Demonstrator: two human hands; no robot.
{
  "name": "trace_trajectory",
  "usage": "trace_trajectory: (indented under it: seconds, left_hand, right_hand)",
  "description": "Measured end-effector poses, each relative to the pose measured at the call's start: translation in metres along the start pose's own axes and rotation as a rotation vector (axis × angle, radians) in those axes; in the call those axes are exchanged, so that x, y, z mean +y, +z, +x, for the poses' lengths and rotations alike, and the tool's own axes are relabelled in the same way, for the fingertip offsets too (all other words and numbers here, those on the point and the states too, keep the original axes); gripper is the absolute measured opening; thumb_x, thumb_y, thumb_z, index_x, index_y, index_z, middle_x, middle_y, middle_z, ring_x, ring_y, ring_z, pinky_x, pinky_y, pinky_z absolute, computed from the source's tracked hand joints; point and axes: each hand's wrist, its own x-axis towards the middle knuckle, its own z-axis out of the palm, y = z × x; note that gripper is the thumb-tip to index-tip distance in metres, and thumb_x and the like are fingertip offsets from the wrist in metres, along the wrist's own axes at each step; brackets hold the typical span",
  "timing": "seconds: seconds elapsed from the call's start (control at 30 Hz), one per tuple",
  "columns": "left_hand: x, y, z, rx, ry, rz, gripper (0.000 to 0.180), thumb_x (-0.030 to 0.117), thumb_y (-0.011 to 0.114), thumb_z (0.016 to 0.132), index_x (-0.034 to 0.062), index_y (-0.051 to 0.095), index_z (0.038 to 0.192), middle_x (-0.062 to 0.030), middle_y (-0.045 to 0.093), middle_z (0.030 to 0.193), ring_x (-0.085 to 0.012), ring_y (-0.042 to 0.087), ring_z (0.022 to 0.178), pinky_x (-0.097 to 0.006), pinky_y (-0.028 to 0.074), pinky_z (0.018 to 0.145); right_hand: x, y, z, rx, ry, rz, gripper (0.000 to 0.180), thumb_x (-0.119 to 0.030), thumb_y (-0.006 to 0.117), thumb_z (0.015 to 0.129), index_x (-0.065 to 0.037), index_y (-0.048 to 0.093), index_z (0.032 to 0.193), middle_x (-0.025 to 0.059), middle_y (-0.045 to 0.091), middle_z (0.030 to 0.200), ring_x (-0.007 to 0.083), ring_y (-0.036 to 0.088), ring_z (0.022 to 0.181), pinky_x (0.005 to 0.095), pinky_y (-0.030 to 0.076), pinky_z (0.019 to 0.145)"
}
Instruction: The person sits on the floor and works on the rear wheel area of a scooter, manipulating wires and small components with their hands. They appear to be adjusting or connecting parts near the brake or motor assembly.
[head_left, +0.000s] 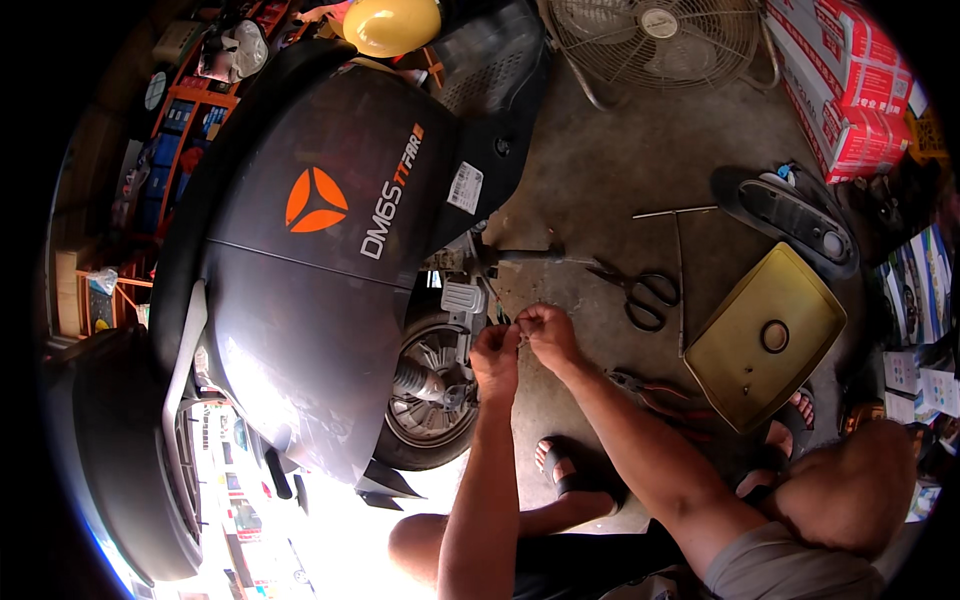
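My left hand (495, 362) and my right hand (548, 335) meet beside the rear of a dark grey electric scooter (320, 200). The fingers of both are pinched together, tip to tip. Something thin and dark, perhaps a wire end, seems to lie between them, but it is too small to name. Just left of my hands is a pale grey finned box (463, 298) on the scooter's open underside. Below that box shows the wheel (430, 425), with a silver shock absorber (415, 382) in front of its spokes.
Right of my hands, on the concrete floor, lie black-handled scissors (645, 297), a T-handle wrench (681, 260) and red-handled pliers (660, 392). A yellow tray (715, 345) holds a dark ring and small bits. Beyond stand a fan (650, 45) and red-white boxes (865, 140).
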Motion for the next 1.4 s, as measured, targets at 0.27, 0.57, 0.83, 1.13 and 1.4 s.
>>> trace_trajectory:
  seconds: [0.27, 0.57, 0.83, 1.13, 1.4]
  left_hand:
    - [0.012, 0.009, -0.010, 0.124, 0.107, 0.138, 0.018, 0.014, 0.066, 0.088, -0.0036, 0.064, 0.088, -0.0064, 0.066, 0.073, -0.0116, 0.058, 0.064, -0.026, 0.046, 0.059]
    - [0.012, 0.009, -0.013, 0.140, 0.121, 0.090, 0.021, 0.016, 0.070, 0.086, -0.0036, 0.063, 0.088, -0.0068, 0.066, 0.075, -0.0115, 0.059, 0.067, -0.027, 0.048, 0.063]
    - [0.014, 0.013, -0.014, 0.207, 0.106, 0.177, 0.017, 0.014, 0.069, 0.085, -0.0021, 0.064, 0.087, -0.0074, 0.066, 0.073, -0.0134, 0.060, 0.065, -0.030, 0.049, 0.063]
    - [0.027, 0.024, -0.019, 0.278, 0.202, 0.434, 0.016, 0.017, 0.058, 0.087, 0.0023, 0.064, 0.086, -0.0191, 0.066, 0.081, -0.0386, 0.064, 0.075, -0.045, 0.049, 0.069]
    - [0.020, 0.025, -0.020, 0.253, 0.234, 0.492, 0.017, 0.019, 0.056, 0.090, 0.0033, 0.062, 0.088, -0.0193, 0.066, 0.085, -0.0390, 0.064, 0.079, -0.046, 0.049, 0.070]
  right_hand:
    - [-0.012, -0.003, -0.003, -0.022, -0.066, -0.050, 0.005, -0.003, 0.067, 0.080, -0.001, 0.068, 0.085, 0.0099, 0.070, 0.079, 0.0170, 0.065, 0.071, 0.0298, 0.051, 0.067]
    - [-0.017, -0.004, -0.002, -0.010, -0.066, -0.083, 0.006, -0.005, 0.068, 0.080, -0.001, 0.069, 0.084, 0.0106, 0.070, 0.079, 0.0185, 0.067, 0.072, 0.0303, 0.052, 0.068]
    - [-0.033, -0.005, -0.009, -0.006, -0.085, -0.154, 0.006, -0.004, 0.066, 0.080, 0.000, 0.069, 0.085, 0.0112, 0.070, 0.079, 0.0174, 0.066, 0.073, 0.0303, 0.051, 0.068]
    - [-0.038, -0.002, -0.013, 0.059, -0.143, -0.271, 0.008, -0.005, 0.065, 0.080, -0.001, 0.069, 0.084, 0.0123, 0.070, 0.079, 0.0188, 0.067, 0.071, 0.0308, 0.051, 0.067]
    - [-0.038, 0.001, -0.025, 0.153, -0.185, -0.310, 0.012, -0.009, 0.061, 0.080, -0.004, 0.071, 0.087, 0.0149, 0.069, 0.087, 0.0313, 0.067, 0.083, 0.0371, 0.052, 0.075]
